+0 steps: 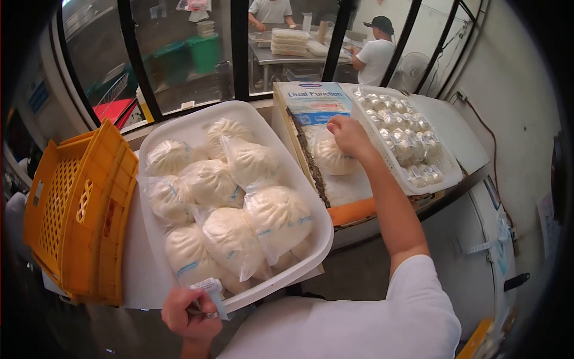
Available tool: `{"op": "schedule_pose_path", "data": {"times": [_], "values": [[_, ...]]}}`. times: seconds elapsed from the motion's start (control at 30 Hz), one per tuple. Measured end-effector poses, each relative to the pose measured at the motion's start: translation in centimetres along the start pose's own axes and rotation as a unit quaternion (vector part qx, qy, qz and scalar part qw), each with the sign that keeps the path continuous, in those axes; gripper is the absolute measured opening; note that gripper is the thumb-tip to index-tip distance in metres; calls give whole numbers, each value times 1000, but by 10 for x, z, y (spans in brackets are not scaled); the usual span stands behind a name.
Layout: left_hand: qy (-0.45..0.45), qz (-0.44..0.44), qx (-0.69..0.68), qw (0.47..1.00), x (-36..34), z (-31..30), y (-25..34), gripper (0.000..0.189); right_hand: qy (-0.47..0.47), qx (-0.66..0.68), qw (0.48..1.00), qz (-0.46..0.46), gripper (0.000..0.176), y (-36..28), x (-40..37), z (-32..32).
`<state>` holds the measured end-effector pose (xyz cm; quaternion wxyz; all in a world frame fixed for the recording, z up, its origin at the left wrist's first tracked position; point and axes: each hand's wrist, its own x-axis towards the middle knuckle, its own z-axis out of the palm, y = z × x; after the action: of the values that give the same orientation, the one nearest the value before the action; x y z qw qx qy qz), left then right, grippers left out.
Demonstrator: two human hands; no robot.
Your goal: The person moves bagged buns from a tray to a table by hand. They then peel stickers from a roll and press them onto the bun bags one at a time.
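A white tray (pixel 179 128) in front of me holds several large white buns, each in a clear plastic bag (pixel 278 218). My left hand (pixel 188 314) is at the tray's near edge, closed around a small white and blue object (pixel 212 290). My right hand (pixel 348 134) reaches forward and grips the top of a bagged bun (pixel 332 158) that lies on a sealing machine (pixel 314 102) labelled "Dual Function".
A white basket (pixel 445 173) of small wrapped buns stands right of the machine. Stacked orange crates (pixel 78 209) sit at the left. Behind the window two people work at a steel table (pixel 299 57). A white appliance (pixel 490 239) is at the lower right.
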<state>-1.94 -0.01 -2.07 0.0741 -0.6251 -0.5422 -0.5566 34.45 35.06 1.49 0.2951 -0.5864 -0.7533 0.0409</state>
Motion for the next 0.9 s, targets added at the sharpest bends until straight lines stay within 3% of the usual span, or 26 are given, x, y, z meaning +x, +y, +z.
{"op": "schedule_pose_path", "data": {"times": [0.07, 0.17, 0.27, 0.37, 0.47, 0.57, 0.73, 0.83, 0.9], "values": [[3, 13, -18, 1000, -7, -3, -5, 17, 83, 51, 995, -33, 22, 1, -25, -21], [28, 31, -34, 999, -12, 1, -8, 24, 251, -68, 955, -139, 25, -29, -90, -60], [62, 27, -11, 998, -12, 8, 1, 23, 275, -194, 941, 18, 28, -29, -134, -68], [50, 44, -22, 998, -14, 5, -5, 23, 218, -286, 926, 120, 27, 6, -147, -57], [55, 28, -25, 998, -21, 5, -7, 27, 172, -331, 913, 162, 24, 29, -139, -71], [62, 14, -18, 998, -23, 4, -8, 32, 192, -347, 908, 132, 24, 104, -141, -86], [51, 9, -24, 998, -27, 3, -13, 37, 173, -391, 891, 151, 21, 151, -128, -107], [71, 29, -2, 997, -11, 10, -1, 11, 158, -402, 893, 124, 21, 157, -124, -110], [71, 20, 23, 997, -8, 11, 1, 10, 112, -430, 887, 125, 25, 155, -126, -119]]}}
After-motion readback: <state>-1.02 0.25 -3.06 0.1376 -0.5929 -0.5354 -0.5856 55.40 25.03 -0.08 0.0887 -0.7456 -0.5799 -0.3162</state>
